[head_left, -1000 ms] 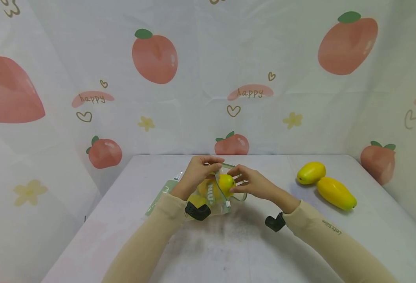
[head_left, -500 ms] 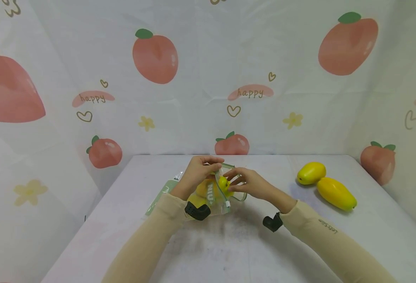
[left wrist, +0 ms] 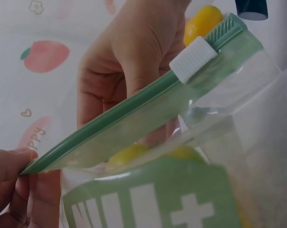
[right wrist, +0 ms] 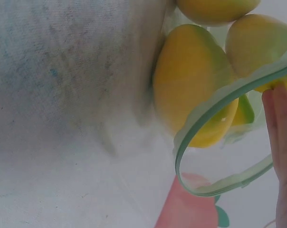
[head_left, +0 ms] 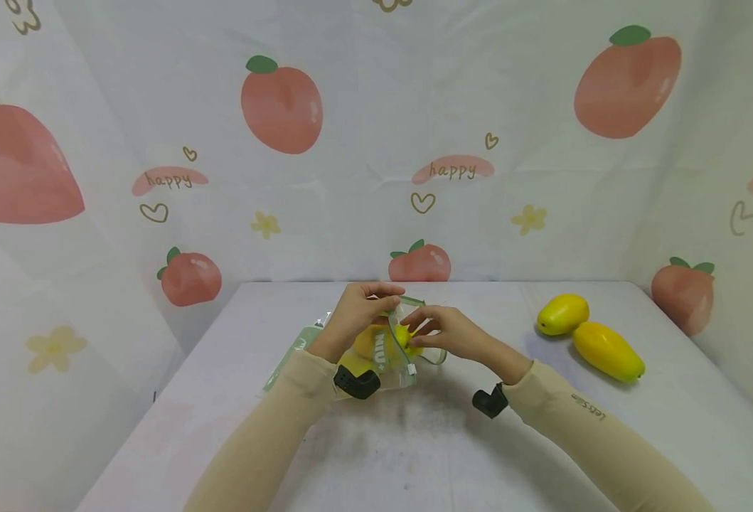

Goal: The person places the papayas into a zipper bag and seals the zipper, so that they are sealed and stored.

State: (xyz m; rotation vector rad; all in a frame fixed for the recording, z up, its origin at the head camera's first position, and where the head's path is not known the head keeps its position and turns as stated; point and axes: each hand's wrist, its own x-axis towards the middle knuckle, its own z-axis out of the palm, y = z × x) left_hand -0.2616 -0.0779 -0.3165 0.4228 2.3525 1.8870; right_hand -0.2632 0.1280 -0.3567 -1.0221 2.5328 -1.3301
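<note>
A clear slider zip bag [head_left: 379, 359] with green trim lies on the table, its mouth facing right. My left hand [head_left: 360, 313] pinches the bag's upper rim; the left wrist view shows thumb and fingers on the end of the green zip strip [left wrist: 110, 116]. My right hand [head_left: 456, 333] is at the bag's mouth. Its fingers [right wrist: 285, 128] look straight in the right wrist view, their tips touching the end of a yellow papaya-like fruit [head_left: 404, 336] that lies mostly within the bag. More yellow fruits, such as one papaya [right wrist: 193, 80], show through the plastic. My right thumb's contact is unclear.
Two more yellow papayas, a shorter one [head_left: 563, 314] and a longer one [head_left: 609, 351], lie side by side at the right of the white table [head_left: 414, 455]. A peach-printed cloth [head_left: 363, 142] hangs behind the table's back edge.
The papaya at the mouth has slid left, deeper into the bag, and my right hand has followed it leftward. My left hand keeps its pinch on the rim, nearly still.
</note>
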